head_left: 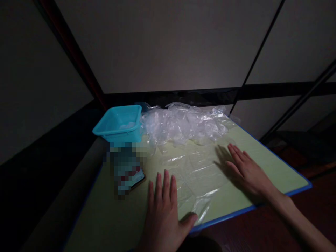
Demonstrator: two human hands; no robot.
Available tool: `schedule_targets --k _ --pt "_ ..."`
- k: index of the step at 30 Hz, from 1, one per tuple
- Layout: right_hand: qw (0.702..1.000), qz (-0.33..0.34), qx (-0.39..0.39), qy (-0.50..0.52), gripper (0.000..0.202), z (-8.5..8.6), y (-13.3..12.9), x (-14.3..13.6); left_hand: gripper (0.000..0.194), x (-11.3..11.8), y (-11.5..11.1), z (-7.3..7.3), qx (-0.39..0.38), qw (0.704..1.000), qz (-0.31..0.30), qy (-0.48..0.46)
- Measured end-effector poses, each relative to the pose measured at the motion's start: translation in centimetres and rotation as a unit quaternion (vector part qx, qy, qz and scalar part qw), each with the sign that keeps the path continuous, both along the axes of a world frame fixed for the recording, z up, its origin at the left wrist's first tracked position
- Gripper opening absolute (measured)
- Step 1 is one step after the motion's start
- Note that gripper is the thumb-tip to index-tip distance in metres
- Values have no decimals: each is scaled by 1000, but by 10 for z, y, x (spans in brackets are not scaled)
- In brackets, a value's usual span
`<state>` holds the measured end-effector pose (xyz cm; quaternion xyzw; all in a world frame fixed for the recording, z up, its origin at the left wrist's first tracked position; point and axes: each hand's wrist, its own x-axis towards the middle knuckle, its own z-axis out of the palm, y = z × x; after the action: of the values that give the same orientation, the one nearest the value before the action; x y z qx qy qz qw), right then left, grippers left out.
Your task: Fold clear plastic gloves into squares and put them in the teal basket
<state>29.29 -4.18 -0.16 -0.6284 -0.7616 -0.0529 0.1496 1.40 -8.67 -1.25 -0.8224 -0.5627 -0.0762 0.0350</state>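
A clear, thin plastic sheet or bag (pixel 194 171) lies spread on the pale green tabletop, with shiny creases across it. My left hand (pixel 165 210) is at its left edge, palm down, fingers spread and thumb pointing right, holding nothing. To the right of the sheet is my right hand (pixel 245 169), slightly above the tabletop with its shadow to the left; its fingers are stretched out and it holds nothing. Behind the sheet sits a heap of crumpled clear plastic bags (pixel 183 124).
A turquoise basin (pixel 120 134) with some clear plastic inside stands at the back left. In front of it lies a phone (pixel 138 177), partly covered by a blurred patch. The green table (pixel 278 175) has a blue edge; pale panels rise behind it.
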Motion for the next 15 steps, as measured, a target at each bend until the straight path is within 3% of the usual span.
schedule_targets --k 2,4,6,8,10,15 --pt "997 69 -6 42 59 13 -5 -37 94 0 0 -2 15 1000 -5 -4" --pt "980 193 -37 41 60 22 -8 -78 90 0 0 -4 36 999 -11 -10" --pt "955 284 -67 44 60 24 -7 -108 85 -1 0 -5 44 999 -19 -14" --pt "936 337 -98 42 58 21 -2 -121 82 -1 0 -6 37 999 -19 -13" --pt "935 337 -108 29 57 13 5 -119 83 0 0 -5 30 999 -11 -9" --pt "967 247 -64 0 57 -2 15 -88 89 1 0 -3 29 1000 -1 -5"
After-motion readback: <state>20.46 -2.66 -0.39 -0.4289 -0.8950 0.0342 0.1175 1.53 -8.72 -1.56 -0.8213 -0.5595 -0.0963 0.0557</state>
